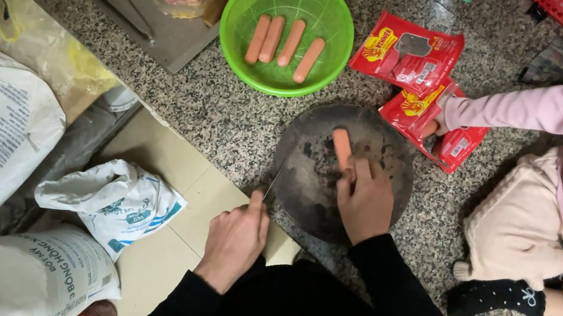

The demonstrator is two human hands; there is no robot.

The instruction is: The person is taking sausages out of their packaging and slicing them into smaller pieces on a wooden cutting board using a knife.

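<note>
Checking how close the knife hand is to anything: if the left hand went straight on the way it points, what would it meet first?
Most likely the dark round cutting board: the left hand points up and slightly right, its thin blade already at the board's near edge. Height above the board is unclear.

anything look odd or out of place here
The round cutting board overhangs the granite ledge at its lower edge. The left hand grips a knife there; the right hand pins a sausage.
</note>
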